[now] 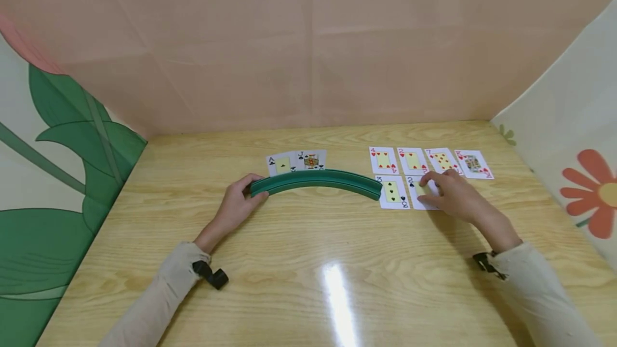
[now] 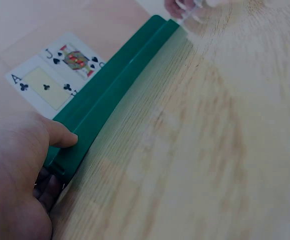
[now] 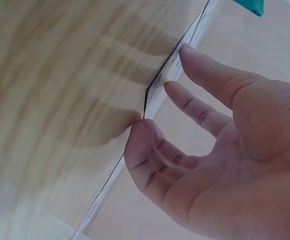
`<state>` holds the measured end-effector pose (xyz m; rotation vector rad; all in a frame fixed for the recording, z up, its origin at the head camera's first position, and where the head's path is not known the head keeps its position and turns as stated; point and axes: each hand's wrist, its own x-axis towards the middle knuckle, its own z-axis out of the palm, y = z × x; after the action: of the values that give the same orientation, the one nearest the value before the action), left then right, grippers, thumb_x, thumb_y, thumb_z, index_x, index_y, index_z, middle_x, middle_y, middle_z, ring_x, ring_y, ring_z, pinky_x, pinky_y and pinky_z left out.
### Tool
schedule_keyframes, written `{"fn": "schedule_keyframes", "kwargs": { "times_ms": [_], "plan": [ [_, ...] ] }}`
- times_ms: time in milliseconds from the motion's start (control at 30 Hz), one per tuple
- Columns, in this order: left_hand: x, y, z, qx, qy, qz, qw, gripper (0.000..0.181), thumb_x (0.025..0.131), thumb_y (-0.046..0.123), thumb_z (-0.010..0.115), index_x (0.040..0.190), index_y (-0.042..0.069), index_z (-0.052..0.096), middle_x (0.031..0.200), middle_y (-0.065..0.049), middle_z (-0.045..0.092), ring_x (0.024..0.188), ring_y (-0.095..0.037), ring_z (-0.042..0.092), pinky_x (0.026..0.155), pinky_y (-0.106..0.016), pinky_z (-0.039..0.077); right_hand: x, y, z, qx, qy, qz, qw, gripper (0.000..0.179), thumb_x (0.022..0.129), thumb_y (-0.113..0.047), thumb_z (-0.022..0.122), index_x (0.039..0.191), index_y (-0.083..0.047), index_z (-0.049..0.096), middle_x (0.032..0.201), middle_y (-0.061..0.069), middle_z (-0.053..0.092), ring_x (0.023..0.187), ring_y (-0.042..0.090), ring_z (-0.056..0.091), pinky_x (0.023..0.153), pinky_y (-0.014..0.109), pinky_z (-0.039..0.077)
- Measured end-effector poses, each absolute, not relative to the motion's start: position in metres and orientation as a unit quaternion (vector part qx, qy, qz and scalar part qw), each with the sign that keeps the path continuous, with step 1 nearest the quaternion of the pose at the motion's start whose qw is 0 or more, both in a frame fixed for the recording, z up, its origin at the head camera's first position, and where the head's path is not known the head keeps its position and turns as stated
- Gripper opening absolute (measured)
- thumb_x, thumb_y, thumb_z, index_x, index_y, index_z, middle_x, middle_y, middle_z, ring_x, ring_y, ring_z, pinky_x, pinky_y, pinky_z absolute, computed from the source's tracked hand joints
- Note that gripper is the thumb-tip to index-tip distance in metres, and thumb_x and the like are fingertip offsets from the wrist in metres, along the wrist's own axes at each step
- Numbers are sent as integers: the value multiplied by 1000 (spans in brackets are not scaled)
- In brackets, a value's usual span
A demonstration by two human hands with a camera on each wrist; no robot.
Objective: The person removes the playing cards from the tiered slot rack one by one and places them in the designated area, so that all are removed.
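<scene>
A green curved card holder (image 1: 313, 176) lies across the middle of the table. My left hand (image 1: 238, 196) grips its left end, thumb on the near side. An ace of clubs (image 2: 46, 87) and a jack of spades (image 2: 75, 60) stand upright at the holder's back edge, lower parts hidden. My right hand (image 1: 453, 194) is over the two of spades (image 1: 415, 193), thumb and forefinger spread apart with their tips at the card. In the right wrist view the fingers (image 3: 142, 145) are bent and meet the surface. The three of spades (image 1: 394, 193) lies beside it, by the holder's right end.
Behind the spades is a row of face-up red cards: four of hearts (image 1: 383, 160), two of hearts (image 1: 412, 160), seven of diamonds (image 1: 441, 160) and king of hearts (image 1: 474, 164). A pink cloth wall (image 1: 308, 68) closes off the back of the wooden table (image 1: 289, 261).
</scene>
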<state>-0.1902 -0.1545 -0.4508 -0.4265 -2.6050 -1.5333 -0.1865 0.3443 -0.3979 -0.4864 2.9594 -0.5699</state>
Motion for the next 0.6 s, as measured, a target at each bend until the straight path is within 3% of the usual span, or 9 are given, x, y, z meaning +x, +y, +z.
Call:
{"fn": "schedule_keyframes", "kwargs": {
  "times_ms": [367,600],
  "plan": [
    [-189,-156,-450,-142,-856,-495,48,27,93,14,72,118,7,66,112,-9,67,97,-20,58,86,-36,47,-184,341,-397,-160,969,-183,42,33,90,-23,75,113,-4,63,84,10,53,91,31,46,70,39,36],
    [-192,-154,-453,-141,-856,-496,43,26,93,14,72,117,8,65,112,-8,66,100,-20,58,89,-38,46,-185,333,-391,-170,963,-206,-16,22,92,-21,72,103,-2,67,99,22,60,87,32,51,72,42,40]
  ]
}}
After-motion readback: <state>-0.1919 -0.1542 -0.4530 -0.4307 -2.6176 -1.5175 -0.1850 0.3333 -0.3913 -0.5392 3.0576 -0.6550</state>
